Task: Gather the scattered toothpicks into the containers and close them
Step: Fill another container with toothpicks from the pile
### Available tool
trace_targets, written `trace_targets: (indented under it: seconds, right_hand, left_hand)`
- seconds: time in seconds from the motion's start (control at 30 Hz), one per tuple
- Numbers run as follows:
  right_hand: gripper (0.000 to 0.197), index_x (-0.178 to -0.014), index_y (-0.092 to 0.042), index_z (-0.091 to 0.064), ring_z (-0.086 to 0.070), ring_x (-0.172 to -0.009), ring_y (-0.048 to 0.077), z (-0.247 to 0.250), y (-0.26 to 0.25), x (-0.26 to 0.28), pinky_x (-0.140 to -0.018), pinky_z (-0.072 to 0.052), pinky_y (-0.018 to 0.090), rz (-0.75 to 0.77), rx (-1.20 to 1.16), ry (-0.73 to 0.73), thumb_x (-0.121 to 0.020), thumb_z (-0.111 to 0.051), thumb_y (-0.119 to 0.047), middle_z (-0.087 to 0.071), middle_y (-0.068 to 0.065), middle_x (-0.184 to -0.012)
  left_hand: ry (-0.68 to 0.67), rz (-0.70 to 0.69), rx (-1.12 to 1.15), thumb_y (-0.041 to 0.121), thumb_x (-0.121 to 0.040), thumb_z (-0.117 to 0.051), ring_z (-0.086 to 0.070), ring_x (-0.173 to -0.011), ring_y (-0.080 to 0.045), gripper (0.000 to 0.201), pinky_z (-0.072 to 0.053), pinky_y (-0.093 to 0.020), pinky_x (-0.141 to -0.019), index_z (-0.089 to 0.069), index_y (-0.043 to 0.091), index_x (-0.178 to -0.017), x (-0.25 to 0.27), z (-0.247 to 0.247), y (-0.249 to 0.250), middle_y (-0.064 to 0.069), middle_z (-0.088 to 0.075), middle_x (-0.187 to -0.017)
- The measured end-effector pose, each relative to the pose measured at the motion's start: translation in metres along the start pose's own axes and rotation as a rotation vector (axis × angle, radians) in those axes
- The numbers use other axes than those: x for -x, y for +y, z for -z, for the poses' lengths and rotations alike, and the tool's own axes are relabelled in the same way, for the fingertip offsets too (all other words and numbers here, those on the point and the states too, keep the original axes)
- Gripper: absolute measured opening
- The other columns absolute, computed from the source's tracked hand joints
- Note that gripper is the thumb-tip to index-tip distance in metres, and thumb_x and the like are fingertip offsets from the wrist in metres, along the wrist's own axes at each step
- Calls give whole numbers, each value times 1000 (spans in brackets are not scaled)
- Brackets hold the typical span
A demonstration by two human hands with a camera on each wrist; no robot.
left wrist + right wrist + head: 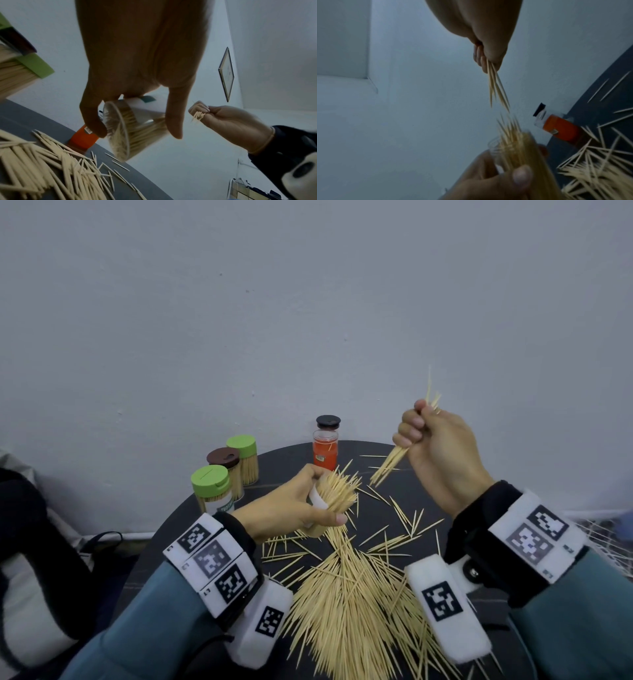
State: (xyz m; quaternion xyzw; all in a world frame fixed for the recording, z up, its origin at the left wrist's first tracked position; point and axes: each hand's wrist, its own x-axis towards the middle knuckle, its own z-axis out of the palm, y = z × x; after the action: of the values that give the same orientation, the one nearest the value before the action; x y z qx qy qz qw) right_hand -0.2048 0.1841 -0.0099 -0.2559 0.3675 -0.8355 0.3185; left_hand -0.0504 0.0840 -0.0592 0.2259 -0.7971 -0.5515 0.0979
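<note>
My left hand (294, 508) grips a clear toothpick container (334, 494) tilted over the dark round table (284, 470), its open mouth packed with toothpicks that stick out to the right. In the left wrist view the container (130, 129) sits between my thumb and fingers. My right hand (435, 440) is raised up and to the right of it, fist closed round a small bundle of toothpicks (390, 467) whose tips point down-left toward the container's mouth. The right wrist view shows that bundle (496, 86) just above the container (518, 148). A large heap of loose toothpicks (352, 594) covers the table in front of me.
Three closed containers stand at the table's back left: two with green lids (209, 484) (241, 444) and one with a brown lid (223, 457). An orange container with a black cap (325, 450) stands at the back. Single toothpicks (411, 522) are strewn on the right.
</note>
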Motion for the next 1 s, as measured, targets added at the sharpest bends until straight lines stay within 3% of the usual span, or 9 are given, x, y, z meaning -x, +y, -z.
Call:
trace_targets:
  seconds: [0.23,0.3,0.4,0.57,0.67,0.73,0.8,0.9,1.0]
  right_hand:
    - [29,-80,-13,-40,-32,-45,4,-13,28,18,-46,-32,15,43,29,-37,-103,-22,-10,-34,-5,-58]
    - [28,-82,-13,-40,-36,-47,3,-13,36,23,-50,-36,16,35,66,-63,-103,-22,-11,-37,-5,-59]
    - [25,-86,-16,-42,-44,-52,2,-12,43,28,-56,-42,17,73,232,-120,-103,-24,-14,-43,-5,-64]
    - [17,-96,-15,-41,-61,-75,-2,-9,44,34,-66,-47,11,157,434,-255,-102,-25,-13,-61,0,-82]
    - [20,-95,-19,-44,-58,-85,-11,-9,47,37,-77,-43,7,133,538,-291,-101,-27,-10,-67,-11,-88]
    - [24,-99,-24,-52,-55,-98,-12,-8,50,41,-97,-38,16,87,598,-299,-101,-31,-11,-67,-22,-93]
    - [27,-108,-22,-59,-53,-111,-3,-8,53,41,-110,-31,29,36,629,-291,-99,-36,-12,-64,-21,-108]
    - [27,-111,-12,-60,-53,-118,10,-7,49,37,-104,-40,31,14,579,-276,-97,-37,-15,-62,-6,-121]
    - [30,-93,-17,-62,-56,-115,10,-8,41,35,-101,-43,38,59,520,-285,-100,-33,-24,-65,-1,-118]
  left_hand:
    - [-95,-5,11,14,-84,-69,-54,-98,-11,57,-46,-30,-88,-35,16,-130,2,-8,4,-3,-56,-110]
    - [-103,-16,40,11,-85,-67,-56,-92,-4,55,-47,-25,-84,-36,14,-129,2,-9,5,1,-56,-104]
    - [-82,-42,105,6,-85,-65,-59,-74,8,49,-45,-10,-63,-38,13,-125,2,-9,6,6,-56,-95]
    - [-58,-66,205,4,-84,-64,-61,-87,-1,43,-51,-16,-77,-41,18,-118,2,-6,8,5,-60,-99]
    - [-57,-78,239,2,-85,-63,-63,-81,2,39,-51,-15,-72,-42,16,-115,3,-6,9,5,-61,-93]
    - [-52,-77,246,1,-85,-63,-63,-80,0,38,-51,-16,-70,-42,14,-115,3,-5,9,4,-61,-92]
    - [-52,-72,235,1,-84,-63,-62,-83,-4,40,-52,-17,-72,-42,11,-117,3,-5,9,2,-61,-94]
    - [-53,-65,229,1,-83,-64,-62,-84,-5,48,-51,-17,-72,-40,10,-123,4,-5,9,1,-61,-96]
    - [-61,-69,206,5,-81,-67,-62,-84,-2,52,-49,-16,-73,-41,11,-125,4,-5,9,3,-61,-96]
